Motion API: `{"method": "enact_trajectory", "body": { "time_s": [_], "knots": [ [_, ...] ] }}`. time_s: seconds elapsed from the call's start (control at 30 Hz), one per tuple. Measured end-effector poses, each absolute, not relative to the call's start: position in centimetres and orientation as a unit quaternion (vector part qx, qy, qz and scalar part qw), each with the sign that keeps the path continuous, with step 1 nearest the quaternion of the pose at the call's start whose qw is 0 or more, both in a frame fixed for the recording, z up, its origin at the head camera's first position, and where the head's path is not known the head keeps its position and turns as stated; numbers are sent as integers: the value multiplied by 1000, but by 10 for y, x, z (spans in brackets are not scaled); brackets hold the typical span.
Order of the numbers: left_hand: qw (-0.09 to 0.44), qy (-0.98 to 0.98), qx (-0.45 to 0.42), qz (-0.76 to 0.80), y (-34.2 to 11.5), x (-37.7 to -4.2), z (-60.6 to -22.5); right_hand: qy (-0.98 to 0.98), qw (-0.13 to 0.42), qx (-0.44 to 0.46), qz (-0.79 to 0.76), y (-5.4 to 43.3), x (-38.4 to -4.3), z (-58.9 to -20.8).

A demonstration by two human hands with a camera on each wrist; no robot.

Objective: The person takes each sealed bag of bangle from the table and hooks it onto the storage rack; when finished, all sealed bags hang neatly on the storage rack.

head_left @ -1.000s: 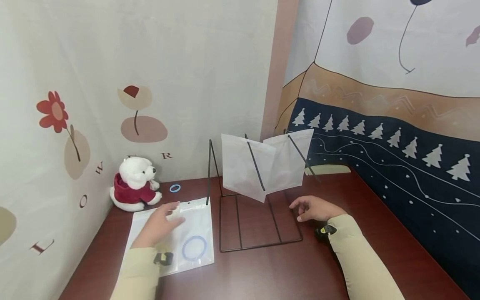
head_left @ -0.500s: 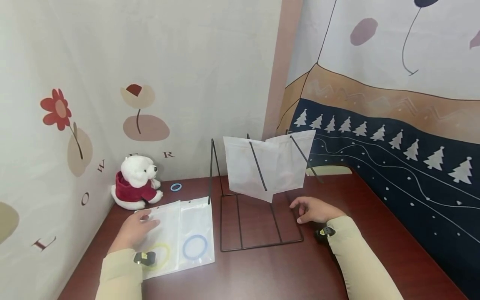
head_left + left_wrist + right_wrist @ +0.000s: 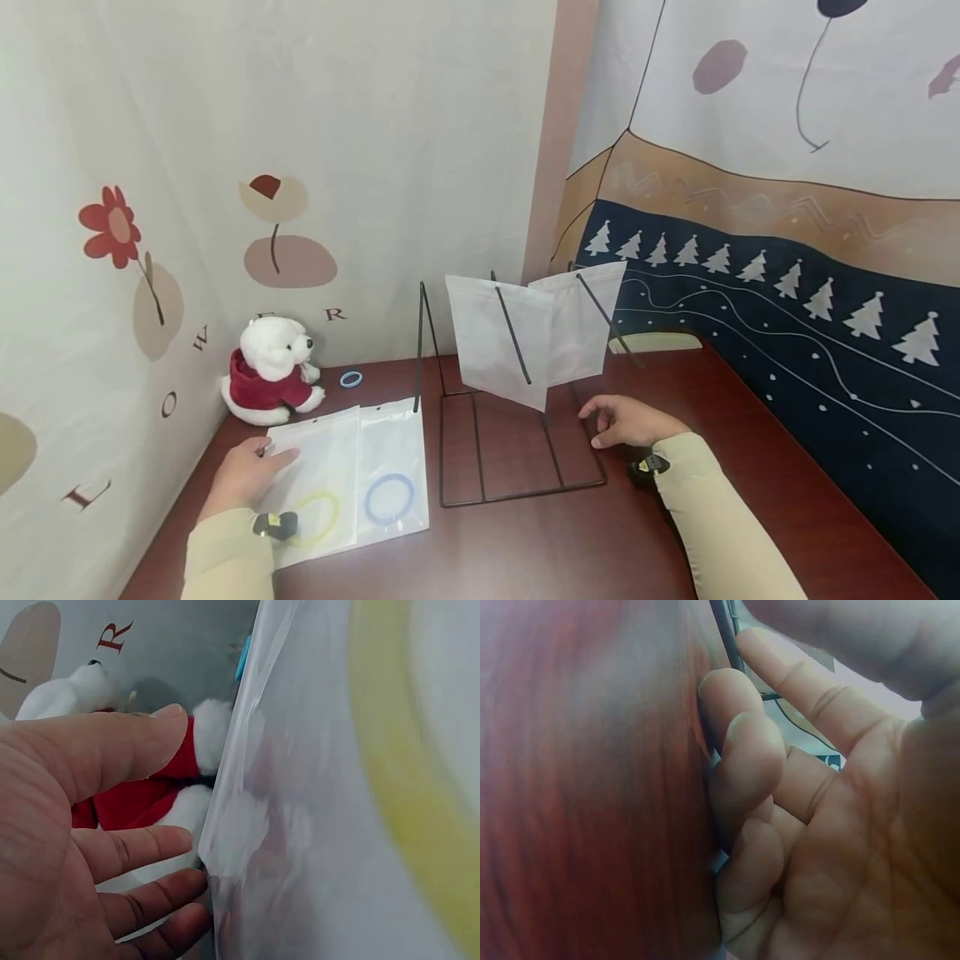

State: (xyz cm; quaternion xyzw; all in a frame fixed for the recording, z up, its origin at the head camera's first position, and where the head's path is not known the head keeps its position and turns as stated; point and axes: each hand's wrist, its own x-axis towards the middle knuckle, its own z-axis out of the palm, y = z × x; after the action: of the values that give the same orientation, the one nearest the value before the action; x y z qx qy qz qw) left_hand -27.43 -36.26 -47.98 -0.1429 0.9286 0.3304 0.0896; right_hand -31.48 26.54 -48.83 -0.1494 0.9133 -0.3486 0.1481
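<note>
My left hand (image 3: 243, 477) is at the left edge of a white zip pouch (image 3: 311, 450) with a yellow ring (image 3: 335, 517) showing through. In the left wrist view its thumb and fingers (image 3: 142, 851) are spread, fingertips right at the pouch's edge, with nothing gripped. That pouch overlaps a second white pouch (image 3: 397, 450), which shows a blue ring (image 3: 390, 498); a rod tip of the black wire rack (image 3: 521, 500) meets its top right corner. Beside the rack's right side, my right hand (image 3: 633, 419) rests on the table, fingers loosely curled and holding nothing.
Two white pouches, one in front (image 3: 487, 333) and one behind (image 3: 588, 325), hang on the rack's middle and right rods. A white plush bear (image 3: 273, 367) in red sits at the back left, with a small blue ring (image 3: 351, 379) beside it.
My left hand has drawn back left and down from over the pouches to the left pouch's outer edge, uncovering the yellow ring. The right hand has stayed in place.
</note>
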Motion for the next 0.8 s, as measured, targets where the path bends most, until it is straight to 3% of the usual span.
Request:
{"method": "enact_trajectory", "body": {
  "time_s": [0.43, 0.8],
  "knots": [
    [123, 942, -140, 278, -355, -267, -473, 914, 147, -144, -348, 265, -317, -493],
    [121, 939, -158, 280, -359, -274, -482, 917, 145, -142, -344, 262, -313, -490]
  ]
}}
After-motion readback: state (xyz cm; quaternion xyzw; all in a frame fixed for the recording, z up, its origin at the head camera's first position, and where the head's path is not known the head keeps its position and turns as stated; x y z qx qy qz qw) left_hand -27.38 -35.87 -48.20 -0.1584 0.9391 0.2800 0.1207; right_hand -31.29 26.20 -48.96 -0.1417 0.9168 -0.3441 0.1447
